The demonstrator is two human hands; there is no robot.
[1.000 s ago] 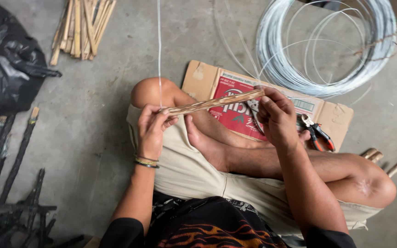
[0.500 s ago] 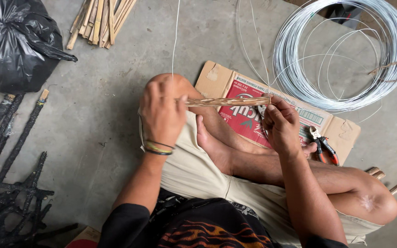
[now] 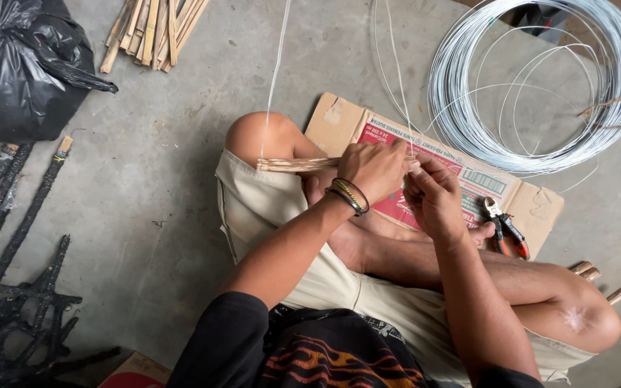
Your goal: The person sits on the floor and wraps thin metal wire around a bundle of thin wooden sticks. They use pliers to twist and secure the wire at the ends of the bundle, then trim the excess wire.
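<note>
Left hand (image 3: 374, 169) was closed around a small bundle of thin wooden sticks (image 3: 296, 164), and we saw the pale ends of the sticks coming out on its left side, above the bent knee. Our right hand (image 3: 433, 201) was just beside it, touching it, with the fingers curled at the other end of the bundle; we could not tell exactly what these fingers held. A thin wire (image 3: 276, 72) went up from the sticks to the top of the picture. We sat on the concrete floor (image 3: 174, 215) with crossed legs, on a flat piece of cardboard (image 3: 339, 118). Red-handled pliers (image 3: 504, 228) lay on the cardboard near the right hand. A big coil of wire (image 3: 540, 86) lay behind the cardboard. More sticks (image 3: 152, 32) and a black plastic bag (image 3: 23, 68) lay well apart, on the left.
</note>
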